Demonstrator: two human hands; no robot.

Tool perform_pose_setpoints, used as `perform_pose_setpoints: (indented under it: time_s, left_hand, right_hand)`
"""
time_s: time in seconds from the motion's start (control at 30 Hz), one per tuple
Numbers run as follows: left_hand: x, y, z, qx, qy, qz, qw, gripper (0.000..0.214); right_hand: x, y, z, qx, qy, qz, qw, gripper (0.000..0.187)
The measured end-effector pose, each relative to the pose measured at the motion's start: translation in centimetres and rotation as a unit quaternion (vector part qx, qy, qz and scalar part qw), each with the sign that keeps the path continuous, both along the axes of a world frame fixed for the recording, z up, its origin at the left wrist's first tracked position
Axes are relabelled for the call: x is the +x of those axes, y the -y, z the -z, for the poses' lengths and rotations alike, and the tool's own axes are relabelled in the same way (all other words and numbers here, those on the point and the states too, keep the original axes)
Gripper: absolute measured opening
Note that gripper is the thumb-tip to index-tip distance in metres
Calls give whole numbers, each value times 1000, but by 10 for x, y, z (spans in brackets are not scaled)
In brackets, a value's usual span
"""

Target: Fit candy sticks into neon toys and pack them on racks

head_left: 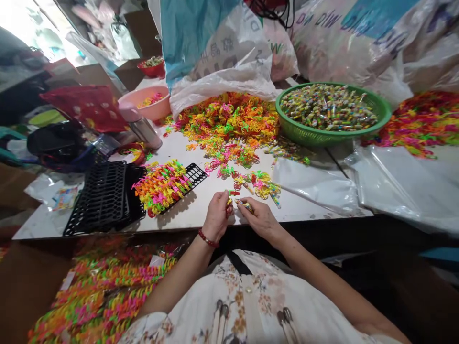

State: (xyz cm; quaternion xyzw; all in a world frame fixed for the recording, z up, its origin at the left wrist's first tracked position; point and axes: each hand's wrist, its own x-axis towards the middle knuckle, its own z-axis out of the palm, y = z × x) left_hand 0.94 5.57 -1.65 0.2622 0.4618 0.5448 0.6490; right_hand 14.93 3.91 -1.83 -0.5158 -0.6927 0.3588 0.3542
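Just above the table's front edge, my left hand (216,215) is closed on a small coloured plastic piece (229,204), mostly hidden by the fingers. Close beside it, my right hand (264,220) pinches a short, multicoloured candy-like tube (245,206), its tip pointing at the left hand. Past my fingers lie a few loose plastic pieces (263,184) in yellow, green and pink. A larger heap of looped plastic pieces (229,119) spreads behind them. To the left, a black grid rack (196,174) carries rows of bright plastic pieces (163,186).
Stacked black racks (96,198) lie at the left. A green basket (333,136) holds many wrapped tubes. Clear plastic bags (315,188) lie at the right. A flask (145,129) and pink basin (161,107) stand back left. Below sits a box of packed pieces (107,296).
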Motion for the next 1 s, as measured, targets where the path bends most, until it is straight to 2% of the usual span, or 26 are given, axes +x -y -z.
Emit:
perform_pose_setpoints:
  time_s: [0.17, 0.33, 0.7, 1.0]
  left_hand:
    - [8, 3, 0, 6, -14, 1, 1000, 44]
    - [10, 5, 0, -8, -49, -9, 999, 44]
    - [13, 6, 0, -41, -57, 7, 998, 44]
    - [16, 2, 7, -65, -93, -10, 993, 41]
  right_hand:
    - [-2, 1, -1, -2, 5, -4, 1000, 31]
    - [-1, 2, -4, 30, 32, -4, 999, 27]
    - [2, -2, 2, 73, 87, 4, 994, 22]
    - [0, 0, 7, 140, 50, -37, 988, 18]
